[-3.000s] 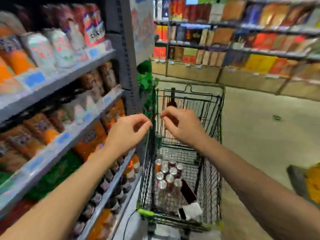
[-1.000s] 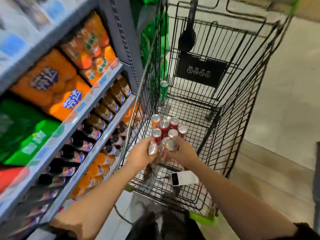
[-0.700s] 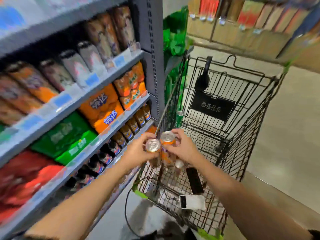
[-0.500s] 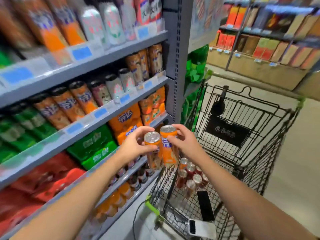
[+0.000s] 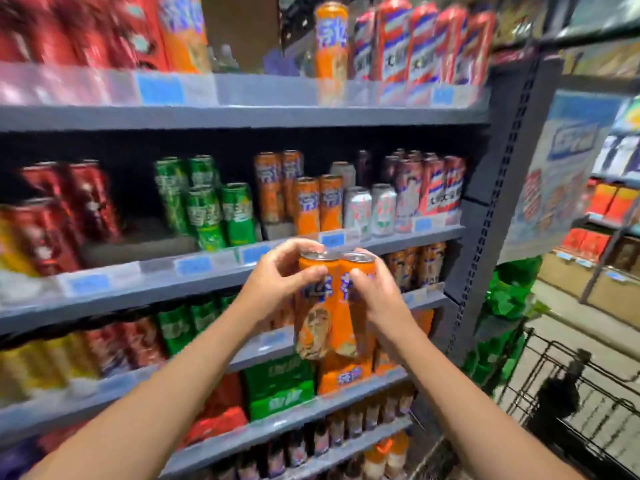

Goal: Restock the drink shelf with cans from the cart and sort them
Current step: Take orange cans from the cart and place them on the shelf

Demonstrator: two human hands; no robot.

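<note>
I hold two tall orange cans side by side in front of the grey drink shelf (image 5: 194,289). My left hand (image 5: 277,282) grips the left orange can (image 5: 313,320) near its top. The right orange can (image 5: 358,327) is gripped by my right hand (image 5: 377,299). Both cans stand upright, touching each other, just below the middle shelf level. On that level a row of matching orange cans (image 5: 317,202) stands between green cans (image 5: 207,206) and white cans (image 5: 370,209). The black wire cart (image 5: 568,393) shows at the lower right; its contents are out of view.
Red cans (image 5: 69,202) fill the shelf's left side, red-and-white cans (image 5: 433,188) the right. One orange can (image 5: 330,39) stands on the top level. A perforated grey upright (image 5: 491,202) ends the shelving. Green packs (image 5: 505,299) hang beside it; an aisle and other shelves lie beyond.
My hands took two orange cans out of the cart and lifted them up to the middle shelf level. My view swung from the cart up to the shelves.
</note>
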